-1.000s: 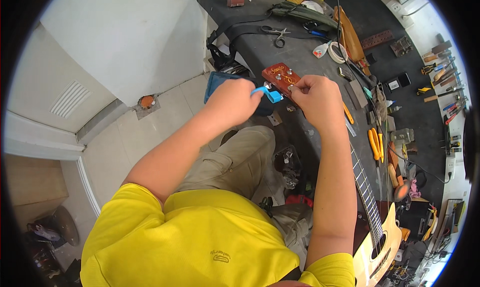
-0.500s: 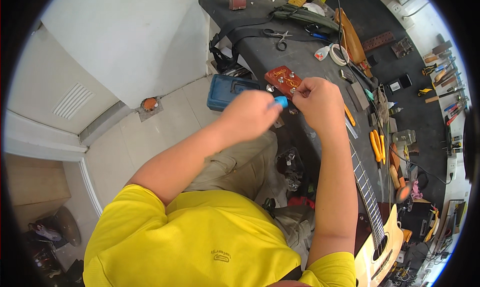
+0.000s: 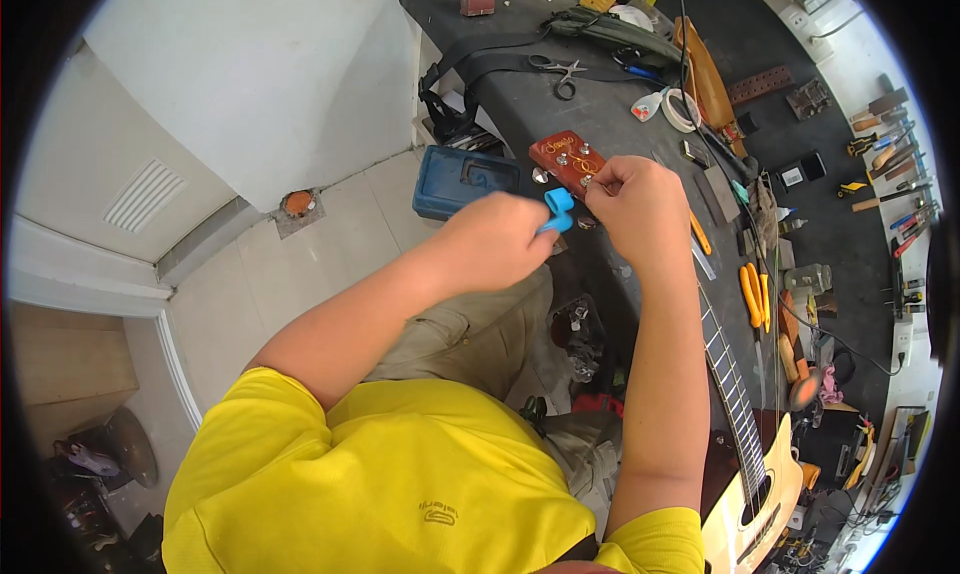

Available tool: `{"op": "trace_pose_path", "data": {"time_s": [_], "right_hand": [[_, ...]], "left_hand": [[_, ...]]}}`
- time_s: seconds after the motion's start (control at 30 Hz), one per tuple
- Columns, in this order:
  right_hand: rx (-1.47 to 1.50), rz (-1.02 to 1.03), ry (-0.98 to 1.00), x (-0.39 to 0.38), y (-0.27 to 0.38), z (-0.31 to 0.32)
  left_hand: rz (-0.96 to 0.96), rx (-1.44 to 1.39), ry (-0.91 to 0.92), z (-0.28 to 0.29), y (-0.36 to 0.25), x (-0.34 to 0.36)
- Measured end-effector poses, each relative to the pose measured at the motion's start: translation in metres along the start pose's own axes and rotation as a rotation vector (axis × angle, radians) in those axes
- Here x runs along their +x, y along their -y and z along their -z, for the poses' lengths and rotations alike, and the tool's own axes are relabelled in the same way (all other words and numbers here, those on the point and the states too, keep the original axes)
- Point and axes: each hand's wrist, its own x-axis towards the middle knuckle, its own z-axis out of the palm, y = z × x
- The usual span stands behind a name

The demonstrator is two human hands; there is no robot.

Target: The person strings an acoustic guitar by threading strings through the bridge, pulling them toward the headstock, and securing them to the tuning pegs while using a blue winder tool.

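An acoustic guitar (image 3: 765,502) lies on the bench with its fretted neck (image 3: 732,379) running up past my right forearm. Its reddish-brown headstock (image 3: 563,156), with metal tuning pegs, sticks out near the bench edge. My left hand (image 3: 497,236) is closed around the handle of a blue string winder (image 3: 562,206), whose head is at the pegs on the headstock's near side. Over the lower end of the headstock, my right hand (image 3: 640,202) has its thumb and fingers pinched together. Whatever lies between those fingertips is too small or hidden to make out.
A blue toolbox (image 3: 463,181) stands beyond my left hand. Scissors (image 3: 560,74), a tape roll (image 3: 682,111), a white bottle (image 3: 647,105) and yellow-handled pliers (image 3: 754,296) lie on the dark bench (image 3: 600,104). Hand tools (image 3: 885,154) line the wall at right.
My left hand has swung slightly toward me, turning the string winder so its handle shows lower now. My right hand stays pinched at the headstock.
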Motion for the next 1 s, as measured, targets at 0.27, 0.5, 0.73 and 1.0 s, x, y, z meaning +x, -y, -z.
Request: {"op": "trace_pose_path", "data": {"time_s": [0.27, 0.5, 0.73, 1.0], "right_hand": [[0.062, 0.081, 0.017, -0.005, -0.014, 0.013], [0.049, -0.009, 0.044, -0.02, -0.019, 0.034], [0.074, 0.075, 0.043, -0.051, -0.038, 0.049], [0.031, 0.016, -0.028, -0.063, -0.042, 0.047]], "left_hand": [[0.154, -0.048, -0.085, -0.01, 0.006, 0.003], [0.169, -0.028, -0.022, -0.005, 0.008, 0.006], [0.004, -0.057, -0.051, -0.001, -0.021, -0.001], [0.2, 0.005, -0.208, -0.019, 0.012, 0.008]]}}
